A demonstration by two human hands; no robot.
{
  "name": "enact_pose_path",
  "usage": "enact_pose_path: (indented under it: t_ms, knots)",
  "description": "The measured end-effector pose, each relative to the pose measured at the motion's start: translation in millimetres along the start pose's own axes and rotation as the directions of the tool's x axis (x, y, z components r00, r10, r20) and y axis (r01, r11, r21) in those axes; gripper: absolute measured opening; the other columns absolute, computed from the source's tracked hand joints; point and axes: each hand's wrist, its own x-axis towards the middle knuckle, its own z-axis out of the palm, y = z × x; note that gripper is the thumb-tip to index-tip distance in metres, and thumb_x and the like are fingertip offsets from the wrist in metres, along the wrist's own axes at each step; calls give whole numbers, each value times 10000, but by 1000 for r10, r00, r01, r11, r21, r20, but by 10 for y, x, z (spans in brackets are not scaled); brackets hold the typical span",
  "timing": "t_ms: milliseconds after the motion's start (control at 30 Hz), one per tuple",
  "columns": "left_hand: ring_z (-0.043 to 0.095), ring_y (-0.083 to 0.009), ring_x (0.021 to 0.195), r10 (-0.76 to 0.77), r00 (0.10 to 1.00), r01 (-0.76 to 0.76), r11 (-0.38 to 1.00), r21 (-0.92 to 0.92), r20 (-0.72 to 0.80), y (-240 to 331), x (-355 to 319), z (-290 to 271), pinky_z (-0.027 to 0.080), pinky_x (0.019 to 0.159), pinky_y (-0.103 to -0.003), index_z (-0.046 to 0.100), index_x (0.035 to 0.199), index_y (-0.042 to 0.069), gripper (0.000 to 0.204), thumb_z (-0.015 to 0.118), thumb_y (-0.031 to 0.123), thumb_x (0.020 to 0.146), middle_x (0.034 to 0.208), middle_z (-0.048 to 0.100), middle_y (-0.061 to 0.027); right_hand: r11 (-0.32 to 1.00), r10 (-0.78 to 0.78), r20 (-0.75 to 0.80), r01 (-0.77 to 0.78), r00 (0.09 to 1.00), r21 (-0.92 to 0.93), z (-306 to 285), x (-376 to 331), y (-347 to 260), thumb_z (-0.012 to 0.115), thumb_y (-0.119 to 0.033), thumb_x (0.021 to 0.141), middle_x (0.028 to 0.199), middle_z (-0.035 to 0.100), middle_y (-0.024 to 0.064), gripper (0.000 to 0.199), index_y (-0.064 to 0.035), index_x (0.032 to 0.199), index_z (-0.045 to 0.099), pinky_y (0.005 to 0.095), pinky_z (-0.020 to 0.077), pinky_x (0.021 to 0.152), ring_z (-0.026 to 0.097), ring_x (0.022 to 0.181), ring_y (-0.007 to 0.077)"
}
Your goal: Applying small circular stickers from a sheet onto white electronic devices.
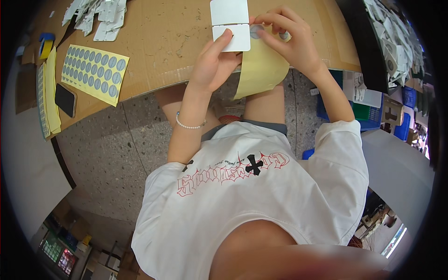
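My left hand [211, 70] grips a white flat piece made of two square panels [229, 13] joined at a crease, its thumb pressed on the lower panel. Beside it hangs a yellow sticker sheet [262, 70], its lower part drooping past the table edge above my lap. My right hand [298, 44] is closed at the sheet's upper end, thumb and forefinger bent around a round grey sticker [256, 31]. That forefinger reaches the right edge of the white piece. The left fingers behind the piece are mostly hidden.
On the brown table [158, 42] lie more sticker sheets [95, 72], a phone [65, 100], a blue-and-yellow tape roll [45, 44] and a pile of white pieces [105, 21]. A black-sided bin [359, 42] of white parts stands right; blue crates [373, 119] sit below.
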Motion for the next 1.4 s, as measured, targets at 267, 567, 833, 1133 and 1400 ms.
enact_pose_path:
  t_ms: [267,567,833,1133,1400]
  knots:
    - [303,-224,1225,-99,993,109,971,-213,60,41,-8,-27,265,1006,-413,247,1306,46,473,353,289,914,1323,332,-97,924,-343,-123,312,931,-220,40,-45,140,657,-4,657,814,544,34,242,-87,882,627,236,437,564,523,679,155]
    - [299,-196,1228,-161,985,167,977,-135,58,-21,21,-78,247,1013,-389,252,1306,39,463,350,267,916,1308,350,-93,715,-672,-484,662,560,-226,419,81,567,623,-12,600,770,504,72,231,-83,817,587,312,395,565,488,644,229]
    - [287,-212,1241,-154,986,162,978,-134,71,7,46,-90,235,1022,-369,256,1303,14,472,322,282,920,1325,335,-117,896,-348,-71,309,935,-318,129,-194,240,653,37,605,801,555,53,288,-72,867,603,256,452,556,543,632,178]
    - [294,-220,1239,-160,985,166,978,-123,56,-22,65,-110,251,1014,-372,275,1295,7,472,302,294,922,1311,354,-124,858,-460,-96,415,883,-303,192,-196,286,642,48,583,849,561,85,311,-37,878,590,266,471,581,570,689,199]
    - [331,-209,1210,-162,981,173,980,-99,109,-27,80,-115,271,998,-362,303,1276,9,459,293,302,924,1292,378,-120,843,-512,-110,473,852,-256,203,-274,392,636,47,579,843,550,109,274,-7,846,597,278,470,581,572,694,218]
